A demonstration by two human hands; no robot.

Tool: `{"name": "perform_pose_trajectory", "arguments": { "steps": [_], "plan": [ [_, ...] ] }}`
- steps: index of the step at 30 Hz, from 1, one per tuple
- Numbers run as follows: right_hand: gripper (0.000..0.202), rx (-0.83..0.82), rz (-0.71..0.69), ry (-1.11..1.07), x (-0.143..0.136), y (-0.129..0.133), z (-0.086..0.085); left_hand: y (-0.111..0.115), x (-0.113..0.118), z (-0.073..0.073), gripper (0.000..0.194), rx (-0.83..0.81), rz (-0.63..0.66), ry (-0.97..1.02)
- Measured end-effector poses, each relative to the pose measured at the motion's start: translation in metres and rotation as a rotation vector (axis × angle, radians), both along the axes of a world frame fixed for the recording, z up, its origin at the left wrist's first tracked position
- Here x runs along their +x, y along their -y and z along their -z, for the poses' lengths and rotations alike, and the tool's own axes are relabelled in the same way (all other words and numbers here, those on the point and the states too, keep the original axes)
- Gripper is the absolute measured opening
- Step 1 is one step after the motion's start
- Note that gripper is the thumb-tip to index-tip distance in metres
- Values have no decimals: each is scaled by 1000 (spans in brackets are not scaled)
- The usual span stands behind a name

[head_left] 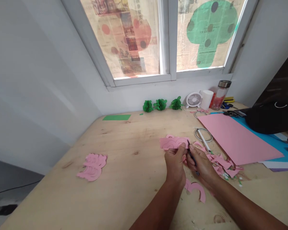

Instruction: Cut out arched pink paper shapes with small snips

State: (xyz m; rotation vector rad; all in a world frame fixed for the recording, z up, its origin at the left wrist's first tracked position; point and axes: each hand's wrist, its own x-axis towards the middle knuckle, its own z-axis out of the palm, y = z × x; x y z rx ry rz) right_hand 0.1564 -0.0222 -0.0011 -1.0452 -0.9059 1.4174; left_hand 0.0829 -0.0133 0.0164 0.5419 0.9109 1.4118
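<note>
A person is sitting at a pale wooden tabletop (124, 179) below a paper-covered window. The left hand (174, 163) is holding a pink paper strip (173, 142) just above the wood, its fingers pinching the strip's lower edge. The right hand (201, 163) is gripping dark scissors (191, 156), fingers curled tight around the handles, blades meeting the strip's right end.

The work looks partly done: 1 stack of finished pink cutouts (92, 166) is lying well apart to the left, a curved pink piece (196, 188) is resting near the wrists, and scraps (224, 164) are piling up at the right. A large uncut pink sheet (237, 140) is waiting beyond them.

The scissor blades are mostly hidden by the hands, and the strip's drawn pattern is too small to read.
</note>
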Motion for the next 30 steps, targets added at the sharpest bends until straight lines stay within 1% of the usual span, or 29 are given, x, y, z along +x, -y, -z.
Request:
{"name": "perform_pose_trajectory", "arguments": {
  "steps": [4, 7, 11, 15, 18, 22, 30],
  "plan": [
    [51, -1, 5, -11, 0, -1, 2, 2, 0, -6, 37, -2, -5, 21],
    [50, 0, -2, -26, 0, -1, 2, 1, 0, -6, 37, -17, -16, 42],
    [51, 4, -4, -24, 1, 0, 2, 0, -1, -3, 38, -25, -17, 27],
    [51, 9, 2, -19, 0, 0, 2, -1, -1, 2, 41, -2, 10, 21],
    [51, 8, 3, -17, 0, -1, 3, -2, -1, 5, 40, 11, 4, 17],
    [50, 8, 8, -21, 0, -1, 3, -2, -1, 6, 38, 17, -18, 15],
    [51, -3, 11, -11, 0, -1, 2, -1, -1, 5, 39, 3, 0, 43]
  ]
}}
